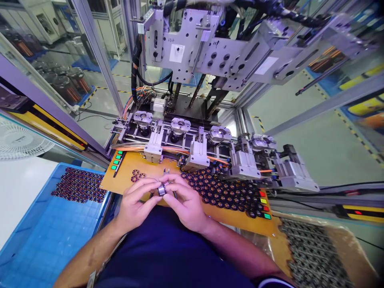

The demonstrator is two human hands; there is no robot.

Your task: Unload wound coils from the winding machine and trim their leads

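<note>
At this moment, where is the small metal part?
In the head view, the small metal part is left of centre, held between the left hand and right hand, just right of a few small rings.

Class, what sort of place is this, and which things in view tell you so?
Probably a factory assembly station: a row of metal fixtures, rows of small dark parts on the orange board, and a blue tray holding many small rings.
</note>
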